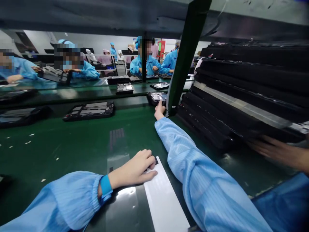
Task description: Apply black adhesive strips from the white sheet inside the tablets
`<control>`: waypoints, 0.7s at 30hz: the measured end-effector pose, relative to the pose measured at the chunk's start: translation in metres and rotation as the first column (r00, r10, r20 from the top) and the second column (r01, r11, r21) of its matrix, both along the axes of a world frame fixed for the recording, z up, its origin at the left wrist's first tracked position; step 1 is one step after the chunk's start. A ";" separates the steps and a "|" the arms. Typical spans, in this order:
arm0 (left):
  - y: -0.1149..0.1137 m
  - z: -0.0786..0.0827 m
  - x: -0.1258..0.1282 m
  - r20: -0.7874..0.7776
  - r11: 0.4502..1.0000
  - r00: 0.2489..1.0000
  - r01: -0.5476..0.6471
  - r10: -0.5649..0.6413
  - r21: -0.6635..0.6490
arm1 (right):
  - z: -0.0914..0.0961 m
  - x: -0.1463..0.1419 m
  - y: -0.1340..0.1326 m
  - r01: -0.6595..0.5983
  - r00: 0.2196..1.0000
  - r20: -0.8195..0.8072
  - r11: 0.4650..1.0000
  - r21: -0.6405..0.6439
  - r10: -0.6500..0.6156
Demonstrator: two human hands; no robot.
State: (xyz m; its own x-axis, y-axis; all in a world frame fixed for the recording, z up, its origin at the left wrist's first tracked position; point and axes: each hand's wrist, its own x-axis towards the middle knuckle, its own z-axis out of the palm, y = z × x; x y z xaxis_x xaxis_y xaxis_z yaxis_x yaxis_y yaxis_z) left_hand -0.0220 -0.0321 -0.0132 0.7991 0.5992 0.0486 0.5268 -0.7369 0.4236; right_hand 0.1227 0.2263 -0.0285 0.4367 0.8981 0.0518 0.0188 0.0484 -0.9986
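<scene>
My left hand lies over the upper end of a white paper strip, fingers loosely curled and thumb held apart. A small black patch shows by its fingertips. Under and beside the strip is a clear, glossy plastic sheet. Stretched far forward, my right hand has its fingers at the near edge of an open black electronic device with silvery parts inside. The fingers appear closed on that edge; the thumb is partly hidden.
A dark green post rises right beside my right hand. Black casings are stacked at right, near another person's blurred hand. Another open device lies on the green surface. A shelf hangs overhead; co-workers sit opposite.
</scene>
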 end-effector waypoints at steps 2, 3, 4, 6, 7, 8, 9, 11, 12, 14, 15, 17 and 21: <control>0.000 0.000 0.001 0.001 1.000 1.000 0.002 -0.002 0.000 | 0.001 -0.002 0.001 -0.015 0.995 -0.096 1.000 -0.011 0.014; 0.000 0.000 0.001 -0.004 1.000 1.000 0.004 -0.004 -0.002 | 0.002 -0.006 -0.001 -0.029 0.989 -0.143 0.999 -0.015 0.027; 0.001 0.001 0.002 -0.015 1.000 1.000 0.010 -0.010 -0.006 | 0.003 -0.011 -0.003 -0.056 0.982 -0.183 0.998 -0.006 0.054; 0.003 0.004 0.003 -0.054 0.999 0.998 0.037 -0.037 -0.017 | 0.005 -0.026 -0.012 -0.129 0.959 -0.253 0.991 0.025 0.131; 0.005 0.006 0.003 -0.082 0.998 0.995 0.052 -0.054 -0.025 | 0.006 -0.035 -0.019 -0.167 0.944 -0.281 0.985 0.041 0.172; 0.006 0.009 0.002 -0.112 0.997 0.991 0.064 -0.068 -0.036 | 0.006 -0.044 -0.026 -0.205 0.928 -0.306 0.977 0.054 0.211; 0.008 0.012 0.002 -0.145 0.996 0.987 0.067 -0.074 -0.052 | 0.006 -0.053 -0.036 -0.239 0.912 -0.327 0.969 0.064 0.247; 0.010 0.020 -0.002 -0.219 0.995 0.974 0.037 -0.057 -0.093 | 0.006 -0.066 -0.058 -0.305 0.879 -0.361 0.950 0.072 0.310; 0.010 0.023 -0.004 -0.263 0.993 0.964 0.008 -0.038 -0.114 | 0.006 -0.068 -0.071 -0.339 0.863 -0.374 0.938 0.071 0.340; 0.010 0.031 -0.008 -0.364 0.986 0.932 -0.069 0.009 -0.151 | 0.004 -0.063 -0.101 -0.402 0.833 -0.390 0.914 0.060 0.392; 0.010 0.034 -0.010 -0.415 0.980 0.909 -0.110 0.033 -0.164 | 0.003 -0.055 -0.117 -0.428 0.821 -0.395 0.902 0.051 0.412; 0.011 0.039 -0.013 -0.495 0.964 0.867 -0.179 0.060 -0.198 | 0.001 -0.032 -0.153 -0.465 0.806 -0.400 0.885 0.030 0.437; 0.015 0.040 -0.018 -0.493 0.943 0.868 -0.213 0.062 -0.257 | 0.002 0.027 -0.230 -0.513 0.797 -0.394 0.857 -0.042 0.458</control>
